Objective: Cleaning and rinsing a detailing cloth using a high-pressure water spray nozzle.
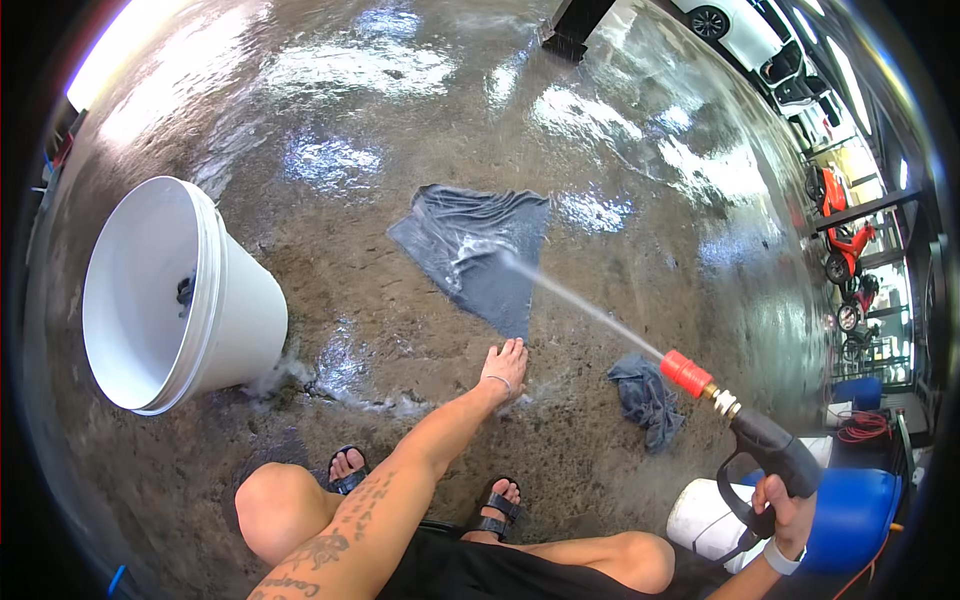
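With fingers laid over its near corner, my left hand (pixel 504 367) holds a wet grey cloth (pixel 499 225) against the concrete floor. The cloth is spread out, with folds along its far edge and white foam near its middle. My right hand (pixel 784 510) grips a black pressure washer gun (pixel 772 450) at the lower right. From its red nozzle (pixel 685 373) a narrow water jet (pixel 585 304) strikes the cloth. A second dark grey cloth (pixel 646 401) lies crumpled between the nozzle and my feet.
A white plastic bucket (pixel 255 300) lies tipped at the left with something dark inside. Wet concrete (pixel 337 247) surrounds the cloth. Another white bucket (pixel 701 517) and a blue drum (pixel 855 517) stand near my right arm. Beyond are a black post (pixel 577 30), a red motorcycle (pixel 847 244) and a white car (pixel 739 34).
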`<state>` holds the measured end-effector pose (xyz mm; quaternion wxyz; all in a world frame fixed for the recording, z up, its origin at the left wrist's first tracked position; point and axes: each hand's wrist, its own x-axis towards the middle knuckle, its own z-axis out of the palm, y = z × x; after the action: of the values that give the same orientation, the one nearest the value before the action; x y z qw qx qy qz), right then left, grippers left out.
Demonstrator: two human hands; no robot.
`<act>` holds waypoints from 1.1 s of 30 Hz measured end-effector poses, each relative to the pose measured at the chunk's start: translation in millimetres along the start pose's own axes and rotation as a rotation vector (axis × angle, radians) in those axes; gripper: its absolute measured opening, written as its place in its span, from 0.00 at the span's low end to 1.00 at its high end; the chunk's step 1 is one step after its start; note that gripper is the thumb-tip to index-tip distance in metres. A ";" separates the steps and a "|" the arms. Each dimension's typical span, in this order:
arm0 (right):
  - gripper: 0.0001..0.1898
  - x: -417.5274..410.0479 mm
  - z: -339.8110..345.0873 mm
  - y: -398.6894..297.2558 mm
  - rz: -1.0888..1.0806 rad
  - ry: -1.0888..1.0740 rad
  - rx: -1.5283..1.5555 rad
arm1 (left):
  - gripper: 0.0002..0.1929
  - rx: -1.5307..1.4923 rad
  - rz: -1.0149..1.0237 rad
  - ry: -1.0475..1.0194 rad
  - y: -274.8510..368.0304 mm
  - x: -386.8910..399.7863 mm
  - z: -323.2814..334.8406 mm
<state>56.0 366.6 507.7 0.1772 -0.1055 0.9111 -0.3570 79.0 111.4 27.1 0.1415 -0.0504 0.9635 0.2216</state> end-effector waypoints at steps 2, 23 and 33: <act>0.39 -2.4 -1.0 -1.1 -0.066 -0.080 -0.025 | 0.43 -0.006 0.010 0.017 2.0 2.1 1.2; 0.40 -3.1 13.9 -4.4 -0.225 -0.053 -0.011 | 0.44 -0.005 0.001 -0.043 2.4 -1.1 0.0; 0.34 3.0 29.5 -12.4 -0.312 -0.162 0.008 | 0.44 0.016 -0.010 -0.016 1.0 2.1 2.4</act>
<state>65.8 338.7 495.3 0.1931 -0.2733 0.8649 -0.3742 77.4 113.4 24.8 0.1509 -0.0525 0.9638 0.2136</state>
